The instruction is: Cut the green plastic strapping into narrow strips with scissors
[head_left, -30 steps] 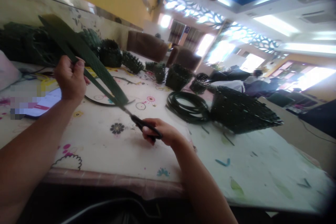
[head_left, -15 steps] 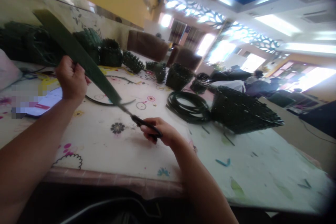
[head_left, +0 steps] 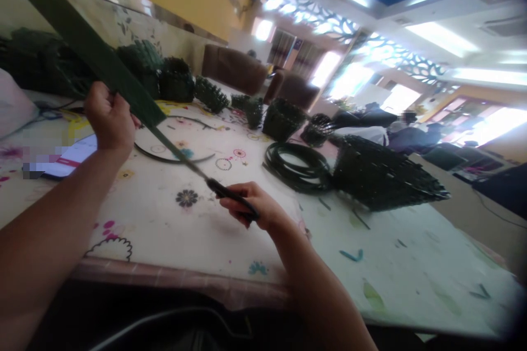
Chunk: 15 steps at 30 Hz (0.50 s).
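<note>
My left hand (head_left: 110, 118) is closed around a broad, flat dark-green strip (head_left: 78, 41) that slants from the upper left down toward the middle. Black-handled scissors (head_left: 235, 201) are in my right hand (head_left: 257, 205), its fingers wrapped around the handles. Between the strip's squared lower end and the handles runs a narrow dark length (head_left: 183, 156); I cannot tell how much is blade and how much is strip. Behind it, a thin dark strip curves in a loop (head_left: 173, 161) on the flowered tablecloth (head_left: 160, 230). A lit phone (head_left: 72, 159) lies beyond my left forearm.
A coil of dark-green strip (head_left: 284, 175) lies to the right, beside a large woven basket (head_left: 374, 175). Several smaller woven baskets (head_left: 282, 120) line the back of the table. Short offcuts (head_left: 352, 255) are scattered at the right. Brown chairs (head_left: 233, 68) stand behind the table.
The broad strip has shifted up and left relative to the scissors. More of the narrow length shows between its lower end and the handles. Both hands remain nearly in place.
</note>
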Each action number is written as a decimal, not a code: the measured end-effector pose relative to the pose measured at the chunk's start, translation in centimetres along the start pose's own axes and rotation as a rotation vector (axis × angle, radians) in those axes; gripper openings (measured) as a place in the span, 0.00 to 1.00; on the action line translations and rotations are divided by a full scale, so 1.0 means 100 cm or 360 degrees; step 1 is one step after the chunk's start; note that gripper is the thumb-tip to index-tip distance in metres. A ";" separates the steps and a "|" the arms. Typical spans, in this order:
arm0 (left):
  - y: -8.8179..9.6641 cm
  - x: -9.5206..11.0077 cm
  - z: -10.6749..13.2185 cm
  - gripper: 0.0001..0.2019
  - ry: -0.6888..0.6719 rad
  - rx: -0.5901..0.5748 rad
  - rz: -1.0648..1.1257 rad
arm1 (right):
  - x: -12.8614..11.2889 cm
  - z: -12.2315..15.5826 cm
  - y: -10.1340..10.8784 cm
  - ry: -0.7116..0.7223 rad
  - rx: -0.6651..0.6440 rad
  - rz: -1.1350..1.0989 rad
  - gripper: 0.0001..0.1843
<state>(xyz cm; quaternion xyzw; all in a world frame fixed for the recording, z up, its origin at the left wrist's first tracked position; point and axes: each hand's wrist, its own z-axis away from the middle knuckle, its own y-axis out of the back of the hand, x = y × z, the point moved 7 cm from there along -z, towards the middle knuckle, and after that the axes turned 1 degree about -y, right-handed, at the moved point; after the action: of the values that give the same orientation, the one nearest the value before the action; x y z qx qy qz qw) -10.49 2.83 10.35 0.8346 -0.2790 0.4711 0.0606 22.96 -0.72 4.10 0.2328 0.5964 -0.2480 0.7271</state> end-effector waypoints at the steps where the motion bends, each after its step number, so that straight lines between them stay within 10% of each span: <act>1: 0.001 0.003 0.001 0.04 -0.0019 0.0019 -0.0028 | 0.000 0.000 0.000 0.0008 -0.0006 -0.0007 0.18; 15: -0.009 -0.007 0.005 0.03 0.0061 0.0009 0.0064 | 0.004 -0.003 0.004 0.0016 -0.0075 -0.0004 0.24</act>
<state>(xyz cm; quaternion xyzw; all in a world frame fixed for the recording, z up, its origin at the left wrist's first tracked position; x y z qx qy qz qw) -9.89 3.64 9.66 0.8197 -0.2932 0.4890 0.0541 23.02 -0.24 3.70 0.2163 0.6061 -0.2335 0.7290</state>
